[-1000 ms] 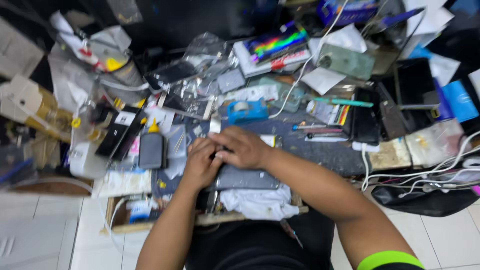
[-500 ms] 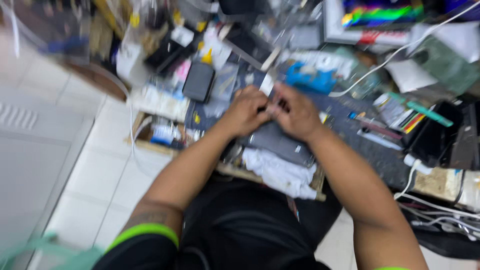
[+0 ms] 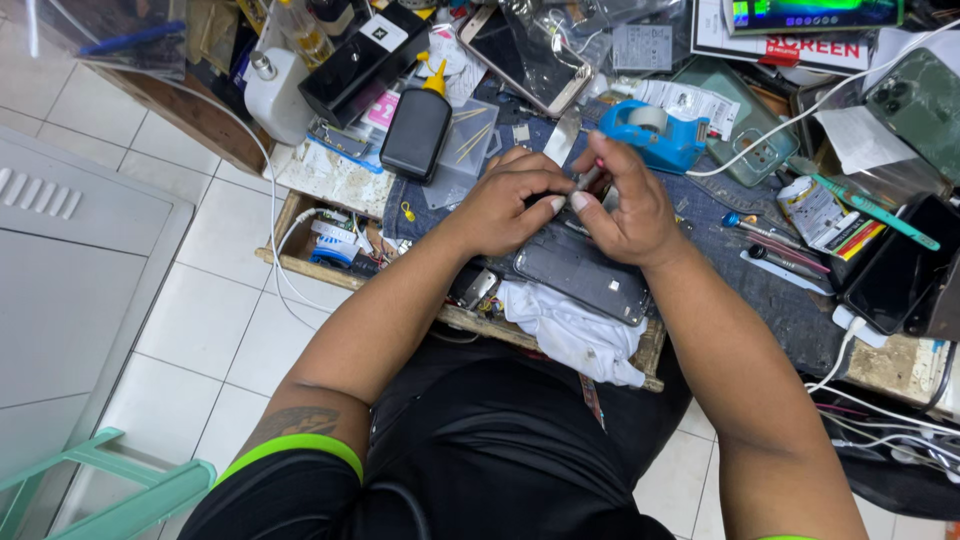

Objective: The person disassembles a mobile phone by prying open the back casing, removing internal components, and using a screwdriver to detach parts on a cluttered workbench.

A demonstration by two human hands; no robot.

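An opened dark phone body (image 3: 580, 275) lies on a blue mat (image 3: 760, 290) at the bench's near edge. My left hand (image 3: 500, 205) presses on the phone's upper end. My right hand (image 3: 630, 200) grips a thin tool with a pink handle (image 3: 588, 178), its tip down at the phone between both hands. What the tip touches is hidden by my fingers. A white cloth (image 3: 570, 330) hangs over the bench edge just below the phone.
A blue tape dispenser (image 3: 655, 135) sits behind my right hand. A black bottle with a yellow nozzle (image 3: 418, 125) stands to the left. Phones, screwdrivers (image 3: 790, 262), a green toothbrush (image 3: 870, 210) and white cables crowd the right. A mint chair (image 3: 110, 490) stands on the tiled floor.
The camera has swung left and moved closer, showing more floor. Both hands stay on the phone; the right hand has lifted its fingers around the thin tool.
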